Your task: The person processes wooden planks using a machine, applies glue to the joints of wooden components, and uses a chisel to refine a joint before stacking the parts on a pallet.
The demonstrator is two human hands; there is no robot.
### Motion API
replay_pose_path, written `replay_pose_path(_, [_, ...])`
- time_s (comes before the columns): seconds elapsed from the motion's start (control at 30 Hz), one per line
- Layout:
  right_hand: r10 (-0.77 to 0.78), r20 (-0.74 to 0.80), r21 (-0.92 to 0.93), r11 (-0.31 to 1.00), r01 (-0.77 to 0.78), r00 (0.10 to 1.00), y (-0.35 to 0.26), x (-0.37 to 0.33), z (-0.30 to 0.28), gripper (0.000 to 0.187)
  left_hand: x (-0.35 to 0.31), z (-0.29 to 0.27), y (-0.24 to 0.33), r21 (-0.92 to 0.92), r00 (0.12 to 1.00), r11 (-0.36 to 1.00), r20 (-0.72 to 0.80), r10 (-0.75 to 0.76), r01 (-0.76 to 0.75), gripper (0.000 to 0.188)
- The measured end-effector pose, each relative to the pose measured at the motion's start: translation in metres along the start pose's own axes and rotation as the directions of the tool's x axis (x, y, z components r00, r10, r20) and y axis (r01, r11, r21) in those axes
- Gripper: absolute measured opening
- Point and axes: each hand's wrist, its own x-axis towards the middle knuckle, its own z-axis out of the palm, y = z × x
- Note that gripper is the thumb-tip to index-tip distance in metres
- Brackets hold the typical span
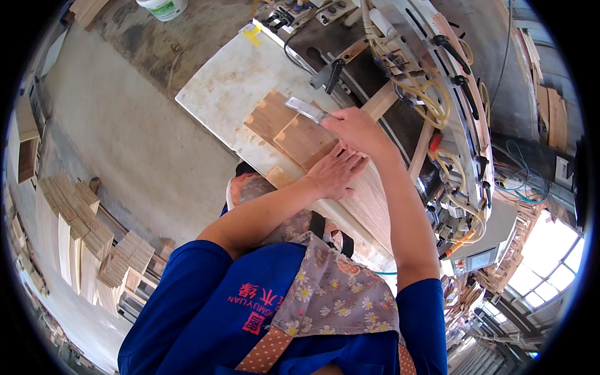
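My right hand (361,130) is closed around a flat, silver metal-bladed tool (305,110). Its grip end is hidden in my fist, so I cannot tell whether it is a chisel or a scraper. The blade extends left over two brown wooden boards (304,141) with notched ends and pale rounded spots along them. My left hand (337,173) lies on the wood with its fingers stretched out, its fingertips close below my right hand. A long pale board (369,203) runs from under my hands toward my body.
The boards rest on a stained white tabletop (219,87). To the right stands a machine with yellow hoses (434,109), clamps and a curved metal rail. Stacked wooden pieces (75,215) are on the left. A white bucket (164,9) sits on the floor at the far side.
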Motion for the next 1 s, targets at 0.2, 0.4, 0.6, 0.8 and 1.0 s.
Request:
replay_pose_path(0.2, [0.047, 0.000, 0.319, 0.947, -0.044, 0.999, 0.055, -0.054, -0.011, 0.035, 0.002, -0.012, 0.000, 0.021, 0.993, 0.999, 0.113, -0.026, 0.024, 0.078])
replay_pose_path(0.4, [-0.197, -0.159, 0.143, 0.965, 0.220, 0.967, 0.049, -0.049, 0.013, 0.030, 0.000, -0.005, 0.000, -0.030, 0.985, 0.995, 0.149, -0.087, 0.093, 0.076])
replay_pose_path(0.6, [-0.068, -0.048, 0.082, 0.994, 0.072, 0.997, 0.023, -0.005, 0.031, 0.034, 0.002, 0.003, 0.000, -0.148, 0.953, 0.979, 0.289, -0.091, 0.138, 0.080])
replay_pose_path(0.8, [-0.054, 0.034, 0.263, 0.964, 0.043, 0.998, -0.006, 0.019, 0.034, 0.031, 0.001, 0.015, -0.008, -0.057, 0.997, 0.998, -0.075, 0.006, -0.010, 0.075])
replay_pose_path(1.0, [-0.032, 0.138, 0.161, 0.987, 0.009, 0.990, 0.011, 0.008, 0.014, 0.032, -0.002, 0.001, 0.000, -0.031, 1.000, 0.999, 0.015, -0.022, 0.022, 0.077])
